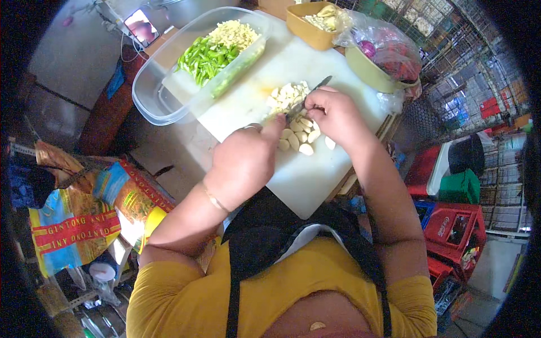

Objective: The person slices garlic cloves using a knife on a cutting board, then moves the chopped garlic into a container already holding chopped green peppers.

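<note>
My left hand (249, 158) grips the handle of a kitchen knife (320, 84), whose blade slants up to the right over a white cutting board (296, 186). Close against the blade, my right hand (336, 112) has its thumb and fingers bent together over the garlic; what they pinch is hidden. Chopped garlic (287, 95) is heaped on the far side of the knife. Several whole peeled garlic cloves (302, 136) lie on the near side, between my hands. One more clove (330, 143) sits under my right wrist.
A clear plastic container (148, 103) with sliced green peppers (207, 59) and chopped pale pieces (234, 34) overlaps the board's far left. Beyond stand a tan tub (310, 36) and a green bowl (367, 69) with bagged produce. A lit phone (141, 27) is propped far left.
</note>
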Tool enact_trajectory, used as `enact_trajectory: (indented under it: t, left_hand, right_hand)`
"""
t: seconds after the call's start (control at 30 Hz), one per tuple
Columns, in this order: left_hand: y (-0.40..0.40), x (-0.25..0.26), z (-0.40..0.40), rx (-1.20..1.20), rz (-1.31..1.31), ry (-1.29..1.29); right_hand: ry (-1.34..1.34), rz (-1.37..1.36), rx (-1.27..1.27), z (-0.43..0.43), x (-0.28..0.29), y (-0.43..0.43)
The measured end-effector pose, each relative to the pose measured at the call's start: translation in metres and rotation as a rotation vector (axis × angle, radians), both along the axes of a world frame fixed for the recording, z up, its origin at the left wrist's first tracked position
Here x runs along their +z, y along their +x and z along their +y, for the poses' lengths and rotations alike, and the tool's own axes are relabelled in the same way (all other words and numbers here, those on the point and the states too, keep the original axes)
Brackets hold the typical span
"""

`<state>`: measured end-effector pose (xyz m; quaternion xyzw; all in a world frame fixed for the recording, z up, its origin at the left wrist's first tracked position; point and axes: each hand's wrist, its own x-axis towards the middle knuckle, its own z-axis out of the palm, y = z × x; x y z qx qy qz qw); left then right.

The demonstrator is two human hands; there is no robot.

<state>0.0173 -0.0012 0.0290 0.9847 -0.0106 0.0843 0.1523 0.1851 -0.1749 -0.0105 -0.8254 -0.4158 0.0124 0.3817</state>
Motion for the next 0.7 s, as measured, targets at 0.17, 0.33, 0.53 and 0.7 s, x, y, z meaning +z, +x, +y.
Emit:
enact_trajectory:
  t: [0.17,0.33,0.53,0.7]
  left_hand:
    - [0.028,-0.012,0.0,0.006,-0.035,-0.181]
    - [0.007,0.027,0.004,0.001,0.035,-0.168]
    - [0.02,-0.007,-0.009,0.071,0.087,-0.155]
    - [0.022,0.015,0.005,-0.03,-0.021,-0.201]
  right_hand:
    - [0.059,-0.02,0.002,-0.002,-0.004,-0.001]
    - [-0.006,-0.046,-0.052,-0.004,-0.004,0.0]
    - [-0.051,0.066,-0.066,-0.006,-0.005,0.005]
    - [-0.085,0.046,-0.066,-0.008,-0.003,0.004]
